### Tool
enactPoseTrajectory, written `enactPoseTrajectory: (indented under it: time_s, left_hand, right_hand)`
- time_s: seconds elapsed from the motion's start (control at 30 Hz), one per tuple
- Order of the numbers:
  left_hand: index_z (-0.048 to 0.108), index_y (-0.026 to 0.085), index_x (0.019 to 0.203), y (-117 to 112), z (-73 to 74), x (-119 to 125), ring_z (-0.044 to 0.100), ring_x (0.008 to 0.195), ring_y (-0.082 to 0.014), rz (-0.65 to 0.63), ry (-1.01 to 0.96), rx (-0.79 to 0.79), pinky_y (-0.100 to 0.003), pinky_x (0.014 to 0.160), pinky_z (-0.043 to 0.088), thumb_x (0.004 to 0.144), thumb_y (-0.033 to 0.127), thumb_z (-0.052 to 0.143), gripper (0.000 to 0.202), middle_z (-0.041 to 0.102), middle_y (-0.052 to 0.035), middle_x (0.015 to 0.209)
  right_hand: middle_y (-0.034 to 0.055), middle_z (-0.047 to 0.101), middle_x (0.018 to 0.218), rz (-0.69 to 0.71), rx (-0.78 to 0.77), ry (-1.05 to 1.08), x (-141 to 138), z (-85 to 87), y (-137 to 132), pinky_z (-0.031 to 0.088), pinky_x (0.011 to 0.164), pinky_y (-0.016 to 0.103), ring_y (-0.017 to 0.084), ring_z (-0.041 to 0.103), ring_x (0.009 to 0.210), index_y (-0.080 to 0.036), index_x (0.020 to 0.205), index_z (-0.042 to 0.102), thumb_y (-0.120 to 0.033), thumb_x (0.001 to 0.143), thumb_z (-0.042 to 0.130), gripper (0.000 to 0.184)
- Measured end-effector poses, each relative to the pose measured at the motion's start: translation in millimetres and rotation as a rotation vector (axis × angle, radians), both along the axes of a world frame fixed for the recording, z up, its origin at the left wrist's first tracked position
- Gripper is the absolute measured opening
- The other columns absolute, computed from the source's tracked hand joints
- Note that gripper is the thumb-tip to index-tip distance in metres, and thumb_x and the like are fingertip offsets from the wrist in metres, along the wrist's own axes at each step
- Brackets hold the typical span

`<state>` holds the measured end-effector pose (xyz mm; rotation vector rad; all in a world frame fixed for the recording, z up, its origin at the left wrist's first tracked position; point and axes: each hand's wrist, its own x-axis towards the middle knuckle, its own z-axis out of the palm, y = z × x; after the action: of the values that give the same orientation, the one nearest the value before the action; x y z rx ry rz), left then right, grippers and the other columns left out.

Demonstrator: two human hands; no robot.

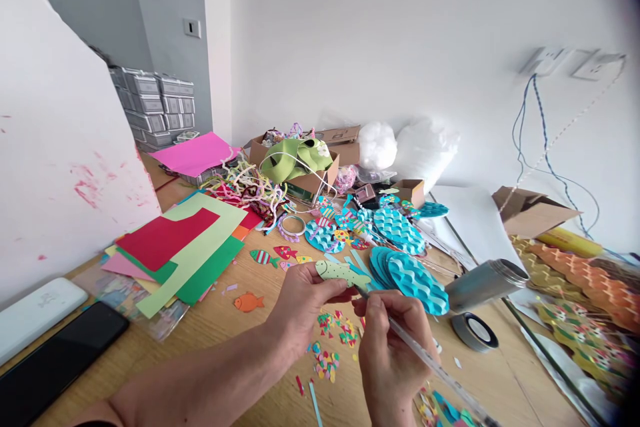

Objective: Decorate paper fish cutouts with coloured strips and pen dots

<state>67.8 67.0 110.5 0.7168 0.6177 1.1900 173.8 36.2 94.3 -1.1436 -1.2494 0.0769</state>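
Observation:
A pale green paper fish (343,274) with small dark marks is pinched between the thumb and fingers of my left hand (303,290). My right hand (395,340) grips a slim pen (425,355) with a clear barrel, its tip at the tail end of the fish. On the table below lie small piles of colourful paper confetti (327,361). An orange paper fish (249,301) rests left of my hands, and a striped green fish (263,257) with a red fish (285,252) lies just beyond.
Coloured paper sheets (210,267), a black phone (65,353) and a white device (40,313) are at left. Blue wavy paper ovals (417,280), a metal flask (485,283) and its lid (475,331) stand at right. Craft boxes (327,177) line the wall.

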Motion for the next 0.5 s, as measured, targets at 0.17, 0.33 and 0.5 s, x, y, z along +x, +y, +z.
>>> enactPoseTrajectory:
  time_s: [0.17,0.33,0.5]
  left_hand:
    - [0.073,0.012,0.076,-0.6,0.7,-0.3,0.066,0.072,-0.0183,-0.011,-0.005,0.002,-0.035,0.081,0.052,0.067,0.022,0.072,0.013,0.072,-0.0076,0.078]
    - [0.073,0.012,0.076,1.8,-0.8,-0.2,0.067,0.074,-0.0197,0.012,0.03,-0.024,-0.036,0.08,0.051,0.064,0.023,0.074,0.016,0.073,-0.0083,0.077]
    - [0.073,0.011,0.073,2.5,-1.5,-0.2,0.067,0.072,-0.0196,0.009,0.055,-0.044,-0.033,0.077,0.051,0.061,0.026,0.076,0.019,0.073,-0.0092,0.074]
  right_hand:
    - [-0.002,0.058,0.062,-0.009,-0.002,-0.007,-0.3,0.2,0.0,0.045,0.052,0.024,0.012,0.057,0.055,-0.019,0.075,0.054,-0.022,0.086,0.058,0.012]
    - [-0.0027,0.059,0.063,0.025,0.092,0.046,-1.8,4.4,-1.4,0.046,0.052,0.025,0.012,0.057,0.053,-0.02,0.073,0.051,-0.02,0.085,0.06,0.015]
    - [-0.0014,0.061,0.065,-0.066,0.14,0.07,-1.0,5.8,-0.4,0.047,0.054,0.027,0.013,0.059,0.054,-0.02,0.075,0.055,-0.022,0.08,0.068,0.014]
